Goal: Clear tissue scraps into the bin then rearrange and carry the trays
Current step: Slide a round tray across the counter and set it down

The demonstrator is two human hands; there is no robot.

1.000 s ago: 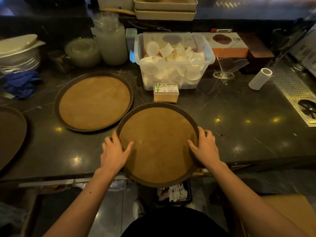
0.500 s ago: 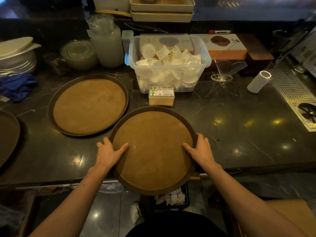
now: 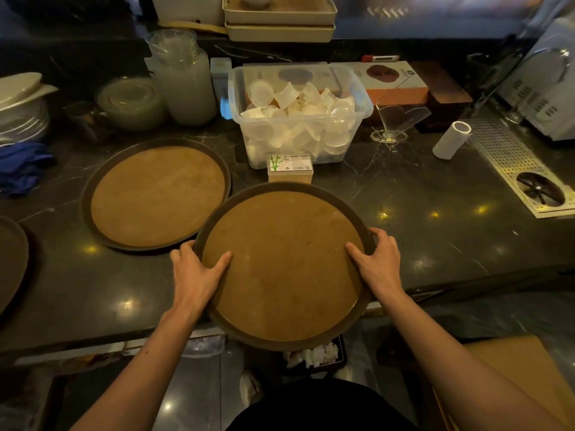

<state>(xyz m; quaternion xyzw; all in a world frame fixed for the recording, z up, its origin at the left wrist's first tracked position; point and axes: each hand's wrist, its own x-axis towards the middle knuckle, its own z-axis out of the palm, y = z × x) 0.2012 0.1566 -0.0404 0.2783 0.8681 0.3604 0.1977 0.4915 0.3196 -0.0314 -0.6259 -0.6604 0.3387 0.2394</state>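
Observation:
A round brown tray (image 3: pixel 286 262) with a dark rim lies at the front of the dark counter, its near part hanging over the counter edge. My left hand (image 3: pixel 196 272) grips its left rim and my right hand (image 3: pixel 378 262) grips its right rim, thumbs on top. A second round tray (image 3: pixel 155 194) lies flat to the left behind it, almost touching. The edge of a third tray (image 3: pixel 12 259) shows at the far left. Below the counter edge, a dark bin (image 3: pixel 317 357) holds white tissue scraps.
A small labelled box (image 3: pixel 290 168) stands just behind the held tray. Behind it is a clear tub of plastic cups (image 3: pixel 298 116). Stacked lids and plates sit at the back left, a white roll (image 3: pixel 451 140) and a metal drip grate (image 3: pixel 513 163) at the right.
The held tray sits slightly further onto the counter, closer to the small box and the second tray. Both hands keep their grip on its rim.

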